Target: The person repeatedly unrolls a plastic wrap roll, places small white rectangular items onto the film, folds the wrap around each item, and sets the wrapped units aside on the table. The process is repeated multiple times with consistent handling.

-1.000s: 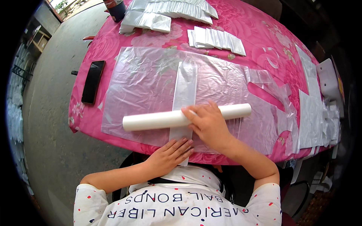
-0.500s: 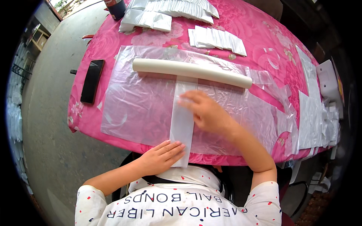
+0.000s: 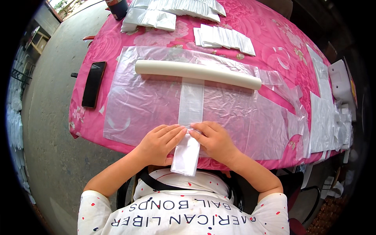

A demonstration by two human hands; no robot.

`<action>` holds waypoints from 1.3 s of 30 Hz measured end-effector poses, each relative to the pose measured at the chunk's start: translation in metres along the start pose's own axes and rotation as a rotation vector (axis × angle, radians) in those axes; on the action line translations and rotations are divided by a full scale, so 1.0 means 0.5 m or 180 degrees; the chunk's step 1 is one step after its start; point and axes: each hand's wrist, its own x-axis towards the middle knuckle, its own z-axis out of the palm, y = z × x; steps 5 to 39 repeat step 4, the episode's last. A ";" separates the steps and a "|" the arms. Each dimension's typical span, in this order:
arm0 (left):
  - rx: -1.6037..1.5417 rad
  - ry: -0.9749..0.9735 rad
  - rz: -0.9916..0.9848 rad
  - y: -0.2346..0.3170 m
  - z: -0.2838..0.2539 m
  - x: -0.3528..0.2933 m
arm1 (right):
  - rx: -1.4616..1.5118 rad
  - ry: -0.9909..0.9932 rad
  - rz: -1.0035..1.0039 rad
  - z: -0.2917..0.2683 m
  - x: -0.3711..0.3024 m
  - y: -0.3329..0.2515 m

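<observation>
A narrow, translucent white folded plastic bag (image 3: 191, 100) lies lengthwise toward me. Its far end is under a long cream tube (image 3: 197, 73), and its near end hangs just past the table's front edge. My left hand (image 3: 161, 141) grips the bag's left side partway down, fingers together. Across from it, my right hand (image 3: 213, 140) pinches the right side with thumb and fingers. Their fingertips almost meet over the bag, where the film is bunched or creased. Beneath it all lies a large clear plastic sheet (image 3: 145, 102).
A pink flowered cloth (image 3: 274, 35) covers the table. A black phone (image 3: 94, 84) lies at the left. Fanned stacks of folded white bags (image 3: 225, 39) sit at the back beside a dark jar (image 3: 117, 8). Flat white bags (image 3: 322, 125) and a white container (image 3: 342, 84) are at the right.
My right hand has come down from the bag's upper part to its middle. My left hand has moved up from near the edge, and both now grip the bag.
</observation>
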 end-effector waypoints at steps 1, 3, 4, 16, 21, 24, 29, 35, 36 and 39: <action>-0.0072 0.0004 -0.0075 0.000 0.000 0.003 | 0.0050 -0.0037 0.0061 -0.003 -0.001 0.002; -0.0171 -0.0084 -0.0259 -0.003 0.001 0.007 | 0.0364 -0.0179 0.0520 -0.008 -0.001 0.003; -0.0218 -0.0126 -0.0352 -0.005 0.002 0.009 | 0.0522 -0.0250 0.0747 -0.012 0.000 0.003; -0.0218 -0.0126 -0.0352 -0.005 0.002 0.009 | 0.0522 -0.0250 0.0747 -0.012 0.000 0.003; -0.0218 -0.0126 -0.0352 -0.005 0.002 0.009 | 0.0522 -0.0250 0.0747 -0.012 0.000 0.003; -0.0218 -0.0126 -0.0352 -0.005 0.002 0.009 | 0.0522 -0.0250 0.0747 -0.012 0.000 0.003; -0.0218 -0.0126 -0.0352 -0.005 0.002 0.009 | 0.0522 -0.0250 0.0747 -0.012 0.000 0.003; -0.0218 -0.0126 -0.0352 -0.005 0.002 0.009 | 0.0522 -0.0250 0.0747 -0.012 0.000 0.003; -0.0218 -0.0126 -0.0352 -0.005 0.002 0.009 | 0.0522 -0.0250 0.0747 -0.012 0.000 0.003; -0.0218 -0.0126 -0.0352 -0.005 0.002 0.009 | 0.0522 -0.0250 0.0747 -0.012 0.000 0.003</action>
